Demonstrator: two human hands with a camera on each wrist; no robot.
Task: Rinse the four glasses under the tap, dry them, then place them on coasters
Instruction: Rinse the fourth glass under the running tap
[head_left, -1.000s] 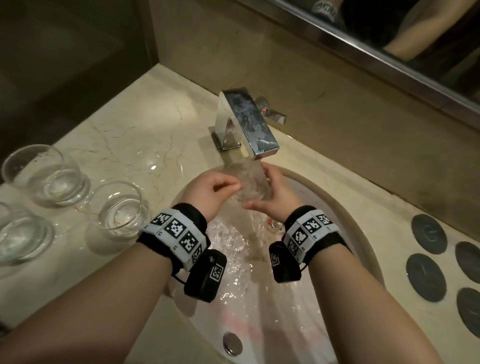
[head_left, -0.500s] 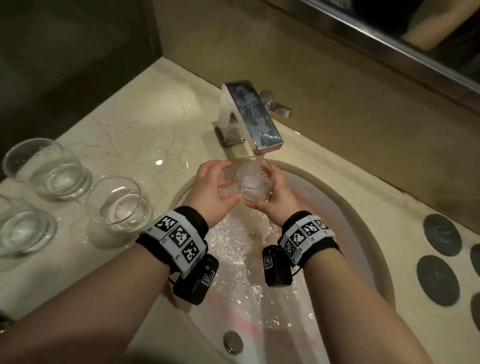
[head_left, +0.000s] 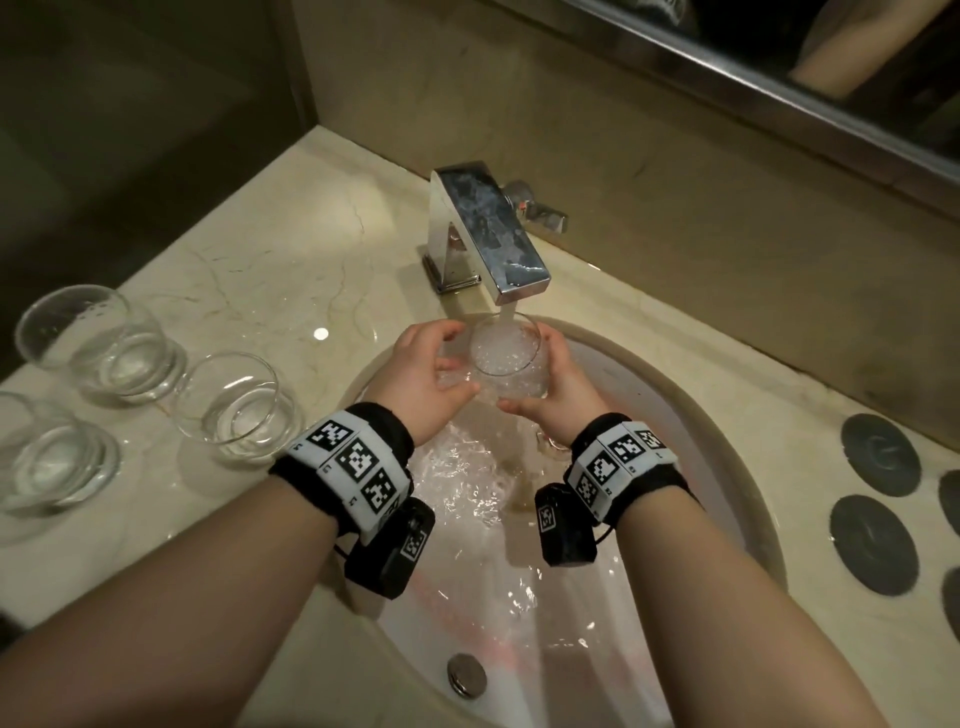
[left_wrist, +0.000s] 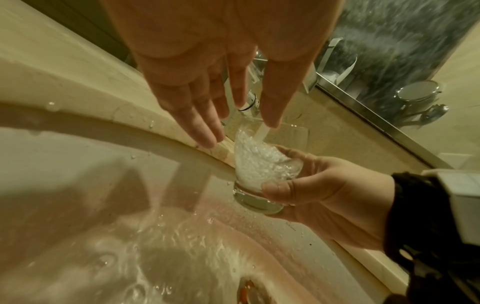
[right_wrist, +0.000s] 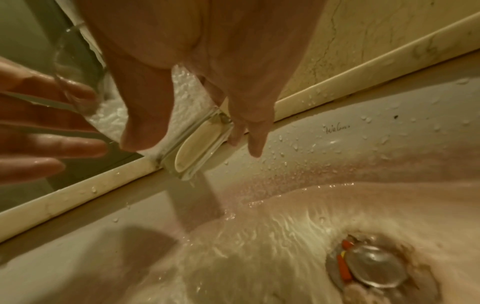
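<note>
I see the clear round tumbler glass (head_left: 506, 358) held upright under the square chrome tap (head_left: 488, 239), over the white oval basin (head_left: 727, 467), its bowl full of churning, bubbling water from the stream. My right hand (head_left: 558, 387) grips it: in the left wrist view the thumb and fingers (left_wrist: 279, 190) curl round its lower wall and thick base. My left hand (head_left: 423, 374) is at the glass's other side with fingers straight and relaxed; from the wrist views I cannot tell whether they touch the glass. Water sheets down the basin toward the round metal drain plug (right_wrist: 374, 267). On the beige marble counter (head_left: 249, 270) to the left stand three more clear tumbler glasses (head_left: 234, 410), close together. To the right lie dark round coasters (head_left: 878, 454)
</note>
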